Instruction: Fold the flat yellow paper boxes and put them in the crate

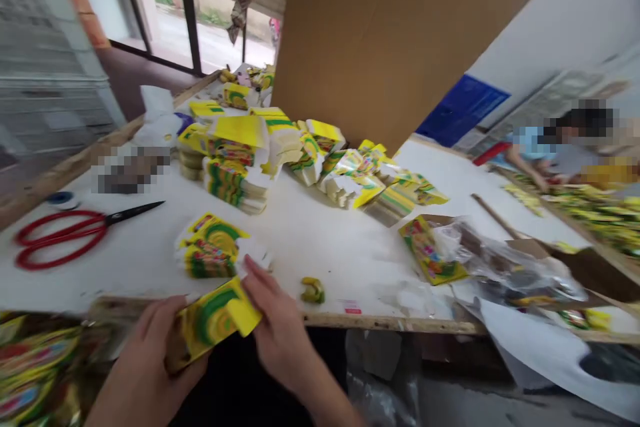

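My left hand (pixel 147 363) grips a yellow and green printed card packet (pixel 215 320) from below, at the near edge of the white table (pixel 330 240). Against the packet's right end rests my right hand (pixel 277 323), fingers together and pressed to it. Just beyond lies a small stack of the same packets (pixel 210 247). A small yellow-green piece (pixel 313 290) sits on the table to the right of my right hand.
Red-handled scissors (pixel 65 233) lie at the left. Piles of yellow packets (pixel 280 147) fill the table's middle and back. A tall brown cardboard sheet (pixel 390 33) stands behind. Crumpled clear plastic bags (pixel 500 260) lie right. Another person (pixel 565 143) works at a far right table.
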A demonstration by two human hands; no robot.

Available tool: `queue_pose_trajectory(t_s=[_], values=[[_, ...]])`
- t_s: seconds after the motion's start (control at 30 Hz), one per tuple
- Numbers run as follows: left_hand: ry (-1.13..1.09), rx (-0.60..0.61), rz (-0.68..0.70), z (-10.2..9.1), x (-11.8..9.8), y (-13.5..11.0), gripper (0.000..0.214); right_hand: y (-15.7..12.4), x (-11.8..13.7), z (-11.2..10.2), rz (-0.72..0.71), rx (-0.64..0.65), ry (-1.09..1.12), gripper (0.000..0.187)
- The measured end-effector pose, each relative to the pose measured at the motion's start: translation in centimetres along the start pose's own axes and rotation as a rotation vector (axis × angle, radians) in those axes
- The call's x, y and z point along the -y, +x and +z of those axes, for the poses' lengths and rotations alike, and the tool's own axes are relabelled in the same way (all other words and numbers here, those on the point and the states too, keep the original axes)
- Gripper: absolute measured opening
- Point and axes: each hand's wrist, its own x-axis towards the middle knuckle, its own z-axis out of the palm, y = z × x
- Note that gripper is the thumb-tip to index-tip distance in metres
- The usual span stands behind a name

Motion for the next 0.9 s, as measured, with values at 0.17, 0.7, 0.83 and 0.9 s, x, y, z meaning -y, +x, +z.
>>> queue_pose_trajectory(t_s=[0.17, 0.7, 0.83, 0.9], values=[[-0.134, 0.003, -0.087, -3.4, -2.3, 0.2, 0.047, -0.8, -0.7, -1.5, -0.157, 0.211, -0.111, 0.071], [-1.008, 0.058, -0.569, -3.3, -5.5, -0.6, 0.046, -0.9, -0.5, -3.1, -0.231, 0.254, -0.052, 0.025], [-0.943, -0.075, -0.575, -2.8, -5.4, -0.4, 0.041, -1.1, -0.7, -2.1, -0.208, 0.163, -0.053, 0.025], [-0.94, -0.096, -0.574, -2.7, -5.2, -0.4, 0.04, -0.9, -0.5, -2.4, -0.189, 0.234, -0.037, 0.023]])
